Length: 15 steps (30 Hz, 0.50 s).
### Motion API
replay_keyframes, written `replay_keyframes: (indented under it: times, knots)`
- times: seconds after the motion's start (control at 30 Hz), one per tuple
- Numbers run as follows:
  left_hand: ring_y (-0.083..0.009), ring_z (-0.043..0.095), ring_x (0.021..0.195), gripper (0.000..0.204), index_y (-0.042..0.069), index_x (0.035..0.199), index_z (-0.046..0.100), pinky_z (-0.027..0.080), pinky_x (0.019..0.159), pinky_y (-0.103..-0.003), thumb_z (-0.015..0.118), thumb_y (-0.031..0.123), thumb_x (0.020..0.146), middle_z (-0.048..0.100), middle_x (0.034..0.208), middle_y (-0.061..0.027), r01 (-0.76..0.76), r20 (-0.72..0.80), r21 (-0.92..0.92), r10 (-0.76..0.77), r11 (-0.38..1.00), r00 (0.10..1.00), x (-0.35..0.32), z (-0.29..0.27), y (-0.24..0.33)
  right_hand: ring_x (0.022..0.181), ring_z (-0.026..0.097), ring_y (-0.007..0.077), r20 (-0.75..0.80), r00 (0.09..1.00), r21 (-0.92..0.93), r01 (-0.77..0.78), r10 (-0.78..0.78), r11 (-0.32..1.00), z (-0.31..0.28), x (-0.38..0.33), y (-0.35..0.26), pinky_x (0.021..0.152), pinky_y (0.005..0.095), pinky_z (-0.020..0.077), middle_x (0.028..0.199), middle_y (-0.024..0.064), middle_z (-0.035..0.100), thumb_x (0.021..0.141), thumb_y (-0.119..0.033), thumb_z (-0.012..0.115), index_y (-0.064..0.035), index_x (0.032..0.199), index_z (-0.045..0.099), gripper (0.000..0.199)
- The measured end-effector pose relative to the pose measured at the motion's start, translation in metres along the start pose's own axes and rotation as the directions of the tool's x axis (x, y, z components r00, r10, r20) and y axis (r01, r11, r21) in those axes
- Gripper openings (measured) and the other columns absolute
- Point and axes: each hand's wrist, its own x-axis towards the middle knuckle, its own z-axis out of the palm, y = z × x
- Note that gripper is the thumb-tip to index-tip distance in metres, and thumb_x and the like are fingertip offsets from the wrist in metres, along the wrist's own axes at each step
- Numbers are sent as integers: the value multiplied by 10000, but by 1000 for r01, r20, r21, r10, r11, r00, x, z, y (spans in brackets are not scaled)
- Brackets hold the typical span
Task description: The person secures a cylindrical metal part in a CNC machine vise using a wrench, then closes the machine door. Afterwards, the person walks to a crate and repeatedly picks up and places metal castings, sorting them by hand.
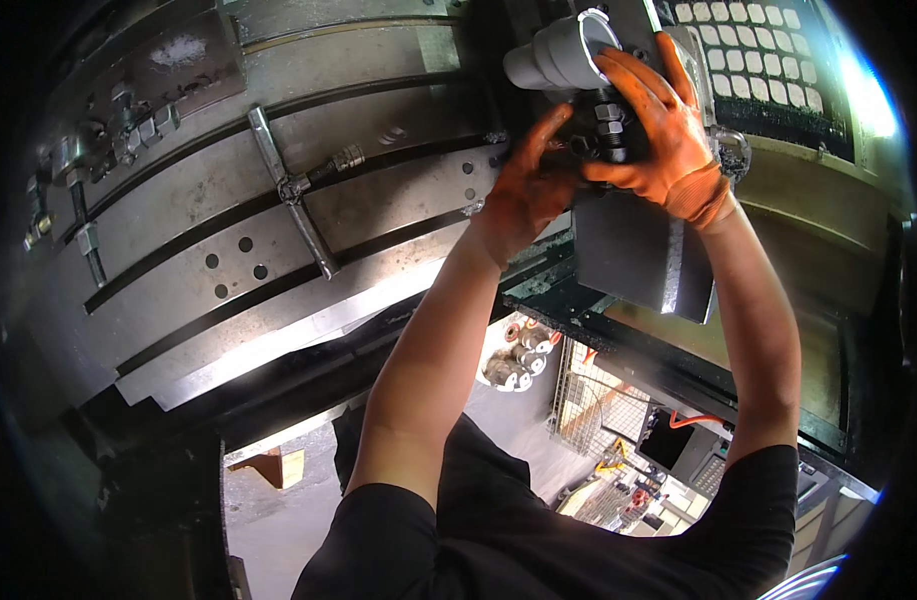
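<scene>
A light grey stepped metal casting (553,62), shaped like a cup with its wide mouth to the right, sits at the top of the view on a dark fixture block (628,250). My right hand (668,130), in an orange glove, spreads its fingers over the fixture. Its forefinger reaches the casting's rim, and its thumb lies below a threaded stud with nuts (609,125). Left of the stud is my left hand (528,190), also gloved in orange. One of its fingers stretches up beneath the casting; the others are partly lost in shadow.
A slotted metal machine table (378,205) spans the left, carrying a T-shaped bar wrench (288,185) and clamp studs with nuts (83,215). A perforated panel (753,50) is at the upper right. Below, more metal parts (518,358) and a control panel (683,450) appear.
</scene>
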Motion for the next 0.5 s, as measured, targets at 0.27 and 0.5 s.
replay_keyframes:
  times: [0.27, 0.5]
  knots:
    - [-128, 614, 973, 623, 106, 1513, 443, 534, 767, -276, 685, 70, 940, 618, 1216, -67, 76, -201, 276, -20, 958, 979, -18, 36, -24, 1445, 491, 334, 26, 996, -59, -85, 86, 995, -13, -1, -17, 1315, 548, 188, 1494, 120, 589, 682, -548, 869, -73, 1495, 530, 1000]
    - [-218, 657, 932, 622, 68, 1431, 521, 558, 868, -353, 728, 79, 845, 673, 1118, -101, 116, -565, 350, 111, 930, 817, -14, 93, -14, 1430, 507, 327, 18, 997, -64, -70, 71, 995, -7, -7, -12, 1319, 547, 162, 1482, 139, 594, 706, -588, 837, -37, 1483, 531, 1000]
